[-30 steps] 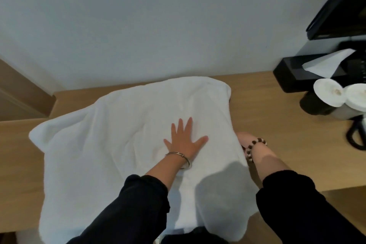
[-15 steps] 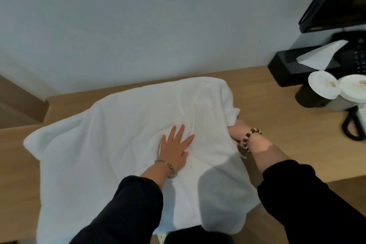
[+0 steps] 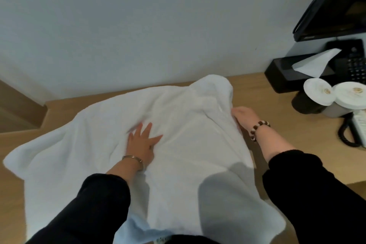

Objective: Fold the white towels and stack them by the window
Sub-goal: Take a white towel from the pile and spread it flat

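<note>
The right hand (image 3: 243,115) now grips the right edge of the towel (image 3: 188,164), raising it (a second ago it lay flat). The towel lies spread across the desk (image 3: 297,125), left hand (image 3: 141,143) pressing, fingers spread: the first fold begins.

This is looking like a hotel guest room. A light wooden desk (image 3: 277,144) is running along a plain pale wall (image 3: 138,25). At its right end a black tissue box (image 3: 285,73) is offering one white tissue, and a dark keypad (image 3: 356,67) is showing beside it. Two cups (image 3: 318,94) are standing under round paper lids, near a black coiled cord (image 3: 344,134) like a telephone's. A dark flat screen (image 3: 336,10) is showing above them. A large white towel (image 3: 178,154) is lying spread over the desk.
</note>
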`<state>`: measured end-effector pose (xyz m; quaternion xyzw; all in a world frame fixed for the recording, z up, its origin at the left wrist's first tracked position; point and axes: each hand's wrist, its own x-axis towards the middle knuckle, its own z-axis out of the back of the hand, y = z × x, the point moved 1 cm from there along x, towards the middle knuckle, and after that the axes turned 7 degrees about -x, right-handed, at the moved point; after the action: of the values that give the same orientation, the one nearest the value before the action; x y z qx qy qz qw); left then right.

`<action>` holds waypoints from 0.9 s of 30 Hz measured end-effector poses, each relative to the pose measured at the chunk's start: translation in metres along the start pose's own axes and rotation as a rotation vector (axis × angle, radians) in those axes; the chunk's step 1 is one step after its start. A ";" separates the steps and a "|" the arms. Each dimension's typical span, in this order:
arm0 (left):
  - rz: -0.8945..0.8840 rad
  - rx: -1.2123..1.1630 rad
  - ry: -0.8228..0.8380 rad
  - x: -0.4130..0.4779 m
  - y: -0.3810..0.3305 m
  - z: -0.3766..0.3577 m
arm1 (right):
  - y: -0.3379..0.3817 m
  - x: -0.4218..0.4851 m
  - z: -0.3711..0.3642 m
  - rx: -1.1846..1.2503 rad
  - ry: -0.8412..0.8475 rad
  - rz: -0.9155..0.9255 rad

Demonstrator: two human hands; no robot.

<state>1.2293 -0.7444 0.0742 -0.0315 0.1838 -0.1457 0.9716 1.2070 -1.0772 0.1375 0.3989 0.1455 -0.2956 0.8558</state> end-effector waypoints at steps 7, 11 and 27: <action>0.046 -0.261 0.057 -0.001 -0.097 0.007 | -0.031 -0.014 -0.027 -0.084 0.078 -0.251; -0.069 -0.160 0.199 -0.009 -0.113 -0.022 | -0.023 -0.022 -0.031 0.154 0.226 -0.281; -0.229 -0.053 0.090 -0.003 -0.084 -0.037 | 0.036 -0.017 0.044 -0.020 -0.832 0.248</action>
<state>1.1899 -0.8245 0.0501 -0.0714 0.2264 -0.2520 0.9382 1.2170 -1.0864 0.1952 0.2520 -0.2582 -0.3246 0.8743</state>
